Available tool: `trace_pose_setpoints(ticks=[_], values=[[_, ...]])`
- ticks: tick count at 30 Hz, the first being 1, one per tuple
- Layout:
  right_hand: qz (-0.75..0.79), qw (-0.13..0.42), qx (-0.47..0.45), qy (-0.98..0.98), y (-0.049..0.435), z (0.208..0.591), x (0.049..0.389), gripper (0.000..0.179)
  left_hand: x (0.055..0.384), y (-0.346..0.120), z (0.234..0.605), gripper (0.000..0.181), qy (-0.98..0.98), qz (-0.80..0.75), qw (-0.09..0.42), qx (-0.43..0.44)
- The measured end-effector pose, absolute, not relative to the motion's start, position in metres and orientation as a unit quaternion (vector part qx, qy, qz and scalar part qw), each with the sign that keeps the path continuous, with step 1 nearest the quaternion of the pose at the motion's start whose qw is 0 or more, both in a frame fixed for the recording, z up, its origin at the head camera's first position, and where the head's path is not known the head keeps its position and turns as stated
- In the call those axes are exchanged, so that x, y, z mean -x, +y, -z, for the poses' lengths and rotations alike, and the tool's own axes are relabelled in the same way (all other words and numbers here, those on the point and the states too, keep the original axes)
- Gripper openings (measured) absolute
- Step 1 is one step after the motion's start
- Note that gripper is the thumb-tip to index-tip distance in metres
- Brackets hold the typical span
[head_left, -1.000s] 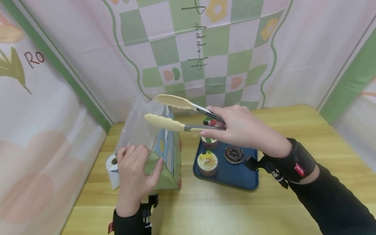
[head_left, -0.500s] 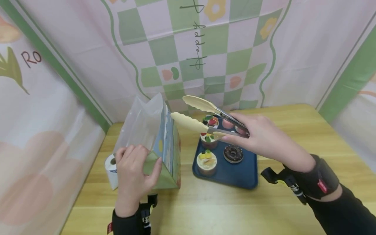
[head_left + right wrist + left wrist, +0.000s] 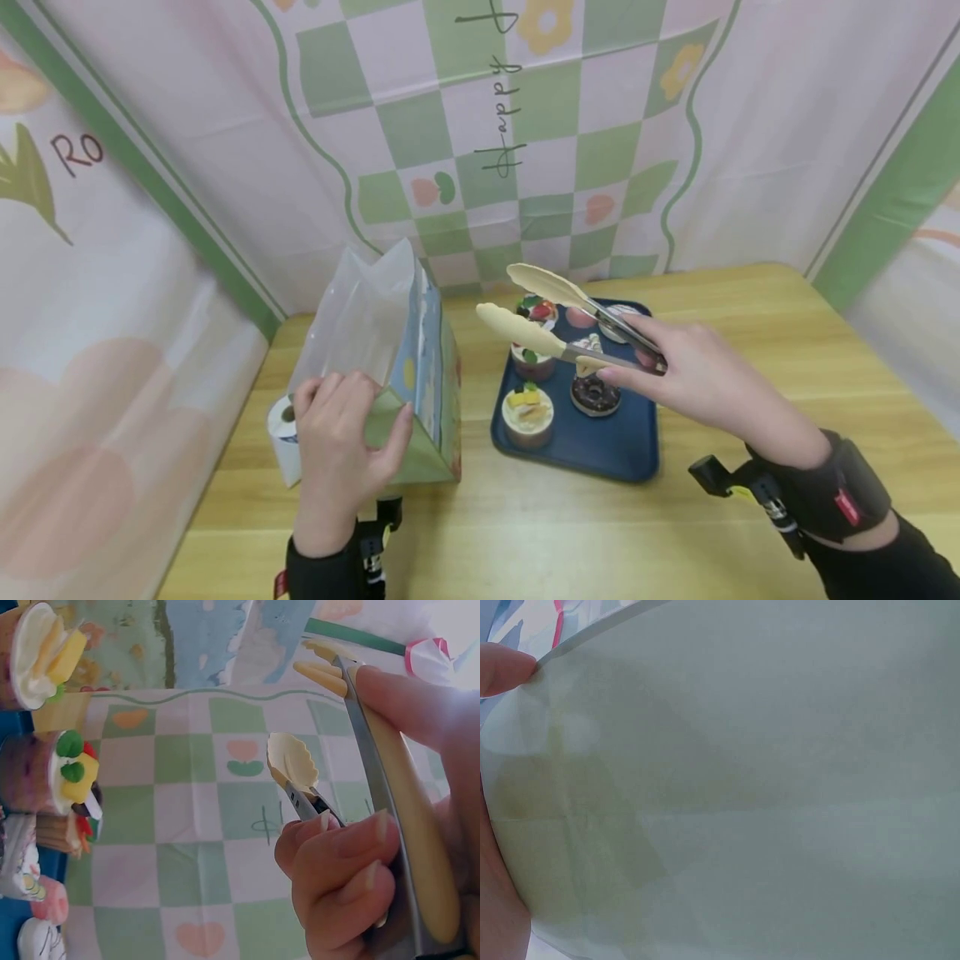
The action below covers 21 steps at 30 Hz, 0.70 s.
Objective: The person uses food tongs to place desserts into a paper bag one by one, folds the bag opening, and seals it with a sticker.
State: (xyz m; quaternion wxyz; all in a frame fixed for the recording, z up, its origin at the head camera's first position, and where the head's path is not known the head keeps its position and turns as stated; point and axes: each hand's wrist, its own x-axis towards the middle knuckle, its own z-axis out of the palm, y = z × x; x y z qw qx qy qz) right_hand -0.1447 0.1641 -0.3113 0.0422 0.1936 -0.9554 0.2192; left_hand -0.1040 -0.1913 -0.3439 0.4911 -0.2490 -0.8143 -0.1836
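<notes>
My left hand grips the near rim of a printed paper bag, fingers bent over the edge. The bag stands upright with its mouth open and a clear plastic liner rising behind. In the left wrist view, my thumb lies at the rim of the bag's pale side. Over the tray, my right hand holds metal tongs with cream tips, spread apart with nothing between them. Below sits a chocolate doughnut, partly overlapped by the hand and tongs.
The blue tray carries several desserts, among them a fruit-topped cake cup at the front left and a strawberry-topped one at the back. Behind my left hand, a white paper roll stands on the wooden table. A patterned cloth hangs behind.
My right hand has moved right and down with the tongs, from beside the bag's mouth to over the tray. The left hand has stayed at the bag's rim.
</notes>
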Motion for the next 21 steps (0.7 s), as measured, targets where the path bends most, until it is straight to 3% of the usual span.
trace_pose_setpoints(ticks=[10,21], values=[[-0.216,-0.006,-0.157,-0.964,0.178,0.331,0.139,0.083,0.103,-0.192,0.343,0.038,-0.815,0.183,0.489,0.25],[-0.228,0.006,-0.15,-0.962,0.189,0.353,0.135,0.069,0.103,-0.192,0.343,0.038,-0.817,0.182,0.487,0.25]])
